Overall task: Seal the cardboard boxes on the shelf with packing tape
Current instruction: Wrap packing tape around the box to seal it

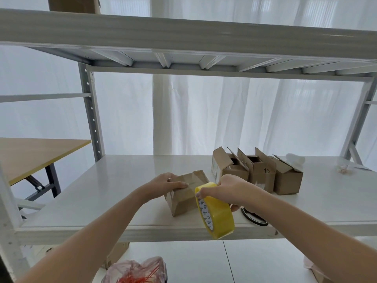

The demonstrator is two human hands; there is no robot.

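1. The small brown cardboard box point(181, 201) sits near the front edge of the white shelf board point(102, 190), just below the centre of the frame. It's plain kraft card with creased flaps folded down on top. One flap at its far end looks a bit raised, but it's hard to be sure.
2. The left hand point(165, 183) lies on top of that box, fingers stretched out flat across the flaps and pointing right. It's pressing, not gripping.
3. The right hand point(230, 188) is wrapped round the fat yellow roll of packing tape point(218, 215), fingers curled over the top and thumb underneath. The roll stands on edge and tilted, right against the box's right side, with its lower part hanging past the shelf's front edge. The tape is glossy see-through yellow, and the white inner core has little blue triangle prints.
4. To the right of centre and further back, three open brown cardboard boxes point(261, 172) stand in a row touching each other, flaps sticking up. The middle one has "13" handwritten on the front.
5. A black ring-shaped thing point(253, 218) lies on the shelf under the right wrist; can't tell what it is.
6. At the bottom of the frame, below the shelf, is a clear plastic bag with red strips point(138, 270).
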